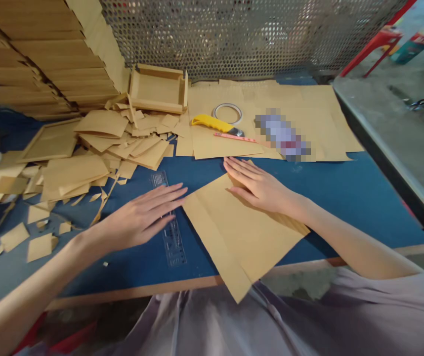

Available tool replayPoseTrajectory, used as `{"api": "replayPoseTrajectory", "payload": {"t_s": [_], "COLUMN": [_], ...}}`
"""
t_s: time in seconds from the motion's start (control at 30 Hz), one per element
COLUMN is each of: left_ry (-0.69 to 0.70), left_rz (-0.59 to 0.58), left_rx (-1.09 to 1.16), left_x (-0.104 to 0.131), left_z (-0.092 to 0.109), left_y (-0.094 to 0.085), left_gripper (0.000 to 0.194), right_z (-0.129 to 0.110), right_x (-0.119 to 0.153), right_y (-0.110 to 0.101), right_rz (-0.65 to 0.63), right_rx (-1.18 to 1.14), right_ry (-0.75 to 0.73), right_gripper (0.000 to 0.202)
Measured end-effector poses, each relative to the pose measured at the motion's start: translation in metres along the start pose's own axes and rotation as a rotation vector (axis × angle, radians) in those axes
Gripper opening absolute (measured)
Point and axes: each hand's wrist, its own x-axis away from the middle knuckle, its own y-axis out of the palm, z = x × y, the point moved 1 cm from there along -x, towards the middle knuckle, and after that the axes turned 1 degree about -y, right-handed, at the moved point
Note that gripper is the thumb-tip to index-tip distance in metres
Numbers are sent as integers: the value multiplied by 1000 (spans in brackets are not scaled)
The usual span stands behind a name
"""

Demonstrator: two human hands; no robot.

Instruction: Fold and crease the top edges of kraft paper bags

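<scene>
The brown sheet [249, 230] lies on the blue worktop [345, 198], with its 6 o'clock corner poking out past the near edge. The right hand [258, 187] rests on its far part, perhaps to keep it still; those fingers are stretched out flat and grip nothing. The left hand [147, 215] is at the sheet's 9 o'clock corner, above a clear ruler [175, 242]. Its fingers are straight and loose; I cannot tell if they touch anything.

The sheet looks stiff and smooth, with a fold line near its left edge. At 12 o'clock are a yellow knife [207, 121], a round tape roll [240, 114] and a thin pink stick [236, 137], maybe put there to be easy to reach. Torn, flat scraps [76, 173] make a messy heap at 10 o'clock.
</scene>
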Motion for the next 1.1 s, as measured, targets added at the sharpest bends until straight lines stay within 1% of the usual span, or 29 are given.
{"api": "replayPoseTrajectory", "payload": {"t_s": [0.1,0.17,0.23,0.37,0.43,0.53,0.63,0.7,0.77,0.83,0.9,0.97,1.0,1.03,1.07,1.1], "left_ry": [29,39,30,41,67,143,266,308,322,289,230,181,183,163,205,304], "left_rz": [-58,-88,-77,5,24,5,-1,35,64,81,160,242,288,288,313,293], "left_rx": [-170,-248,-296,-360,-389,-445,-531,-574,-551,-466,-382,-412,-454,-479,-472,-461], "left_x": [9,15,19,28,31,31,24,17,11,5,0,-9,-15,-22,-30,-38], "left_z": [-10,-11,-9,-6,-9,-18,-25,-28,-30,-32,-34,-34,-33,-31,-29,-26], "left_y": [-6,-6,-3,6,8,5,-1,-7,-15,-28,-45,-60,-65,-68,-68,-65], "left_gripper": [67,71,71,69,67,62,54,49,47,49,50,49,49,50,47,44], "right_z": [1,2,2,1,0,-3,-5,-6,-7,-8,-10,-14,-17,-19,-22,-25], "right_x": [2,3,3,3,2,3,3,3,3,3,4,5,5,6,6,7], "right_y": [-1,-1,-1,-2,-3,-5,-6,-6,-6,-5,-3,-1,-1,-2,-4,-8], "right_rz": [35,47,51,56,57,52,56,60,60,53,42,36,39,52,81,129], "right_rx": [22,28,33,58,76,110,142,158,169,179,185,179,170,158,142,119], "right_ry": [88,106,105,90,81,84,96,98,104,121,152,189,205,221,236,249], "right_gripper": [61,60,60,60,59,58,57,56,56,55,55,55,54,53,51,48]}}
